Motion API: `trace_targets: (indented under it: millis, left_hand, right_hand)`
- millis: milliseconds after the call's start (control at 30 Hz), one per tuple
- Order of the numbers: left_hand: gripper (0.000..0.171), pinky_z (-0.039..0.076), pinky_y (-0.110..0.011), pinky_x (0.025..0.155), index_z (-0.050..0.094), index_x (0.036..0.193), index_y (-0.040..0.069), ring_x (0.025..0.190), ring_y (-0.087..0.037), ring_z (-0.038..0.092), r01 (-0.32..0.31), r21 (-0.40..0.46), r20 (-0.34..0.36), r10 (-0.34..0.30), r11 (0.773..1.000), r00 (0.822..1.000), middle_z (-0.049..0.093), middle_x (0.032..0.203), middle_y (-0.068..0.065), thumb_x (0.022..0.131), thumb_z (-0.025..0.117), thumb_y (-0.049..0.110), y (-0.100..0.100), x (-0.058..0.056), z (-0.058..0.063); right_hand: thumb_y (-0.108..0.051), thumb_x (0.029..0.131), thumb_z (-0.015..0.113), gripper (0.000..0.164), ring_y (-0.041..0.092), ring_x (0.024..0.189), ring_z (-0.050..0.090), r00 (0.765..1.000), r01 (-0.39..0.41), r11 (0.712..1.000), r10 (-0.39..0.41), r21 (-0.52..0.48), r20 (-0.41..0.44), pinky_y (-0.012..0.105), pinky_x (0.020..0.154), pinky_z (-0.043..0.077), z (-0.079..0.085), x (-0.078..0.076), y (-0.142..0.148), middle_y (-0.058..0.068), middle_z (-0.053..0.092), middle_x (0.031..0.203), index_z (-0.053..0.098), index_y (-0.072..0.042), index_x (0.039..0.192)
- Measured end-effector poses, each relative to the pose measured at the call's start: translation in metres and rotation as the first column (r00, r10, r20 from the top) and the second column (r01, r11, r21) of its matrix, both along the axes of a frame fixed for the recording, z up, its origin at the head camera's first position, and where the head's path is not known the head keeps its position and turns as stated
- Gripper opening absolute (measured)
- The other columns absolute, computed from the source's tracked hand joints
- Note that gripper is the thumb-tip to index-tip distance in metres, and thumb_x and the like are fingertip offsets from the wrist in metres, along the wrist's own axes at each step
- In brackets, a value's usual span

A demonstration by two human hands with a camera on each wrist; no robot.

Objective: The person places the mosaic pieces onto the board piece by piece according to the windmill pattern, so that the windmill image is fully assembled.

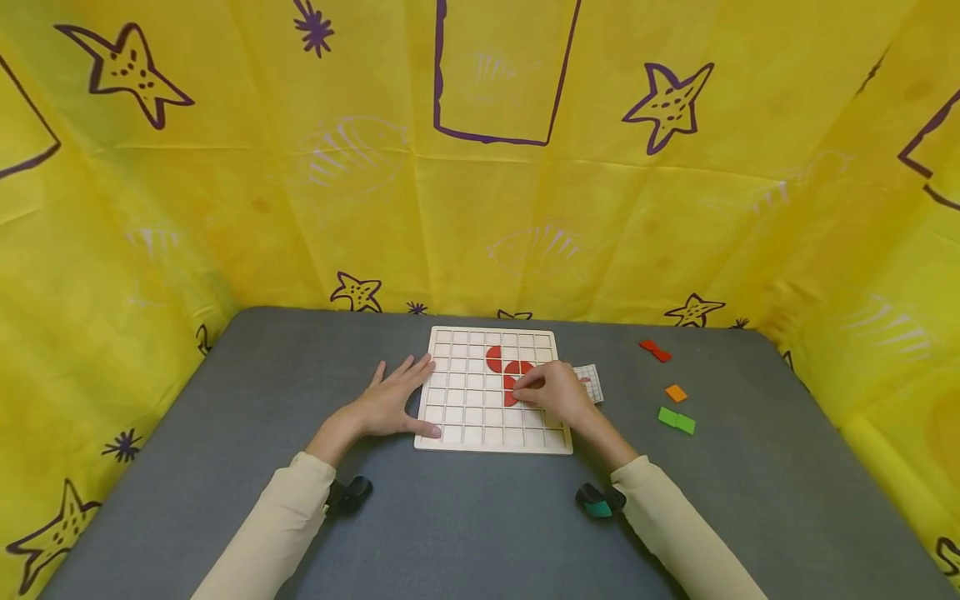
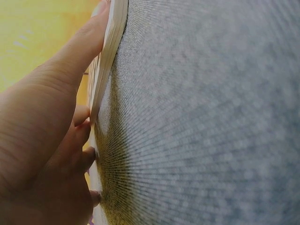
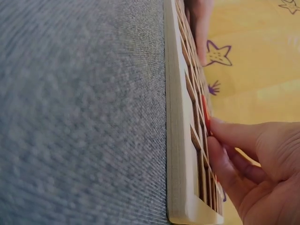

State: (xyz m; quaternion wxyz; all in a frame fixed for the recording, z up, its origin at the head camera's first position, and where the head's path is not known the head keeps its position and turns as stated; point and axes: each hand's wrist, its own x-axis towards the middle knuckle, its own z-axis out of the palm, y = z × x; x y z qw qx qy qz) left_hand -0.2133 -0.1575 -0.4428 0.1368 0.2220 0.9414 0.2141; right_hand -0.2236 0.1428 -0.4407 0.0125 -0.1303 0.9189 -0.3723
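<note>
A pale wooden grid board [image 1: 472, 417] lies on the grey table, its square cells bordered by thin ridges. Several red rounded pieces [image 1: 492, 359] sit in cells right of the board's middle. My right hand [image 1: 555, 392] reaches in from the right and pinches a red quarter-circle piece [image 3: 206, 110] at the board's surface; the fingertips partly cover it. On the left, my left hand [image 1: 390, 400] is spread with straight fingers along the board's left edge, thumb at the lower left corner. The left wrist view shows that thumb lying on the board's rim [image 2: 108, 56].
A small printed card [image 1: 592, 382] with a grid pattern lies beside the board, partly behind my right hand. Farther right on the table [image 1: 480, 525] are red pieces [image 1: 656, 351], an orange piece [image 1: 676, 392] and green pieces [image 1: 677, 420]. Yellow patterned cloth [image 1: 480, 208] surrounds the table's back and sides.
</note>
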Motion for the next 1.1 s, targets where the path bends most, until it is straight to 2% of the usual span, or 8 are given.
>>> trace_targets:
  millis: [267, 1100]
  left_hand:
    - [0.117, -0.008, -0.064, 0.113, 0.019, 0.157, 0.010, 0.150, -0.035, 0.004, -0.001, 0.000, 0.004, 0.001, 1.000, 1.000, 0.010, 0.164, -0.006, 0.071, 0.075, 0.066, 0.0001, 0.0000, -0.0016]
    - [0.116, -0.007, -0.064, 0.113, 0.019, 0.157, 0.009, 0.150, -0.036, 0.005, 0.006, 0.000, 0.003, -0.006, 1.000, 1.000, 0.012, 0.164, -0.008, 0.072, 0.076, 0.065, 0.0000, -0.0002, 0.0020]
  right_hand:
    - [-0.020, 0.078, 0.084, 0.006, 0.009, 0.074, 0.060, 0.999, -0.007, 1.000, 0.007, 0.013, -0.035, 0.029, 0.069, 0.048, -0.0030, -0.0002, 0.0004, -0.007, 0.072, 0.078, 0.079, -0.017, 0.079]
    - [-0.012, 0.085, 0.077, 0.007, 0.011, 0.077, 0.062, 0.996, -0.090, 0.995, 0.089, -0.052, -0.017, 0.027, 0.072, 0.049, 0.0031, 0.0003, 0.0087, -0.002, 0.074, 0.086, 0.079, -0.009, 0.091]
